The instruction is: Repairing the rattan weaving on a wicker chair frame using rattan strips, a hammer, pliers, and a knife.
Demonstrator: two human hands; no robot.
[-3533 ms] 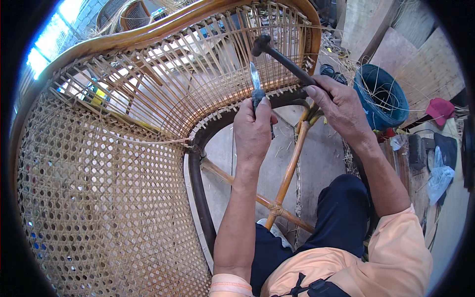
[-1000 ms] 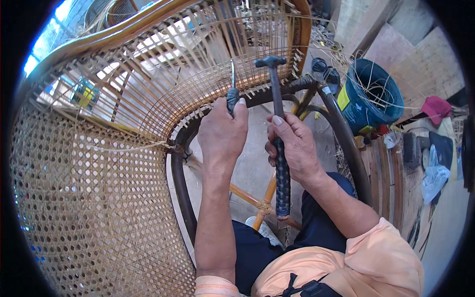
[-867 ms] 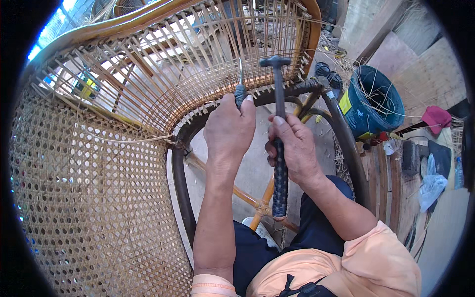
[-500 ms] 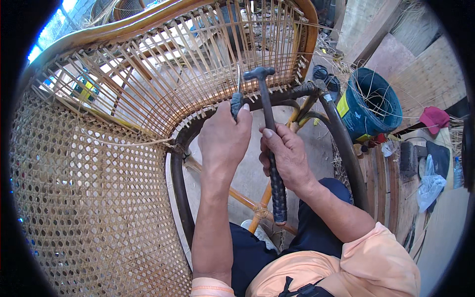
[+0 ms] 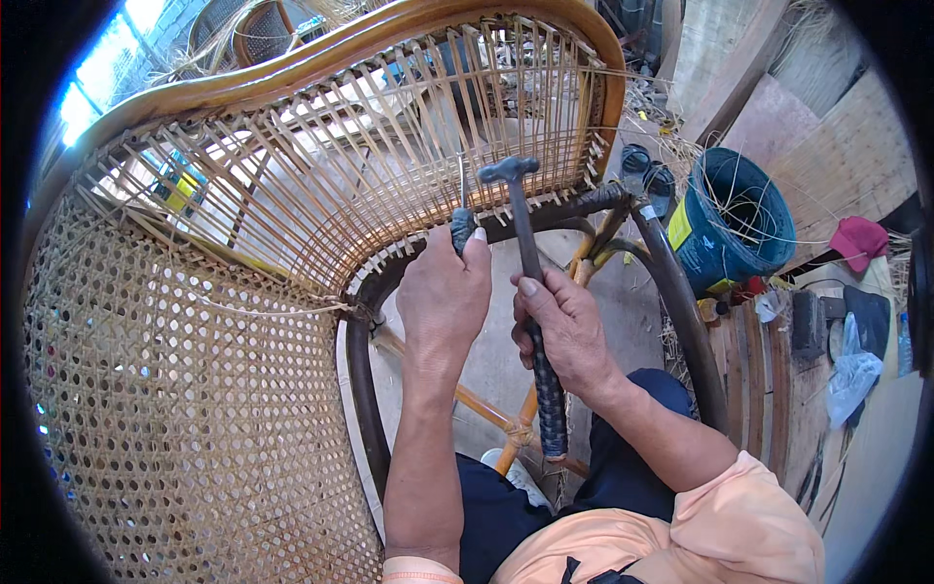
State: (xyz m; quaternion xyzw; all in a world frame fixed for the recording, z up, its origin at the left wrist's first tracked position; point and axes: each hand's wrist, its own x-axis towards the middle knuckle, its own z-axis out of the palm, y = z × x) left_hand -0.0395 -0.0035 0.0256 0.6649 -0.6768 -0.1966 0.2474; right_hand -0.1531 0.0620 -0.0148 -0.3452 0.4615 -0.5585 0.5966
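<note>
My left hand is closed around the dark wrapped handle of an awl, its thin metal shaft pointing up at the cane strands. My right hand grips a small hammer midway along its handle. The hammer's head is up, just right of the awl and apart from it. Both tools are over the dark lower rail of a rattan chair. Beyond them, open rows of cane strands span the curved frame. Finished cane webbing covers the panel on the left.
A blue-green bucket holding loose cane strips stands at the right, sandals beside it. Farther right lie a red cap, a clear plastic bag and wooden boards. The chair's crossed lower braces are between my legs.
The view has tilted slightly, so the chair, tools and hands appear a little lower. Both hands keep their hold, and the hammer stays beside the awl.
</note>
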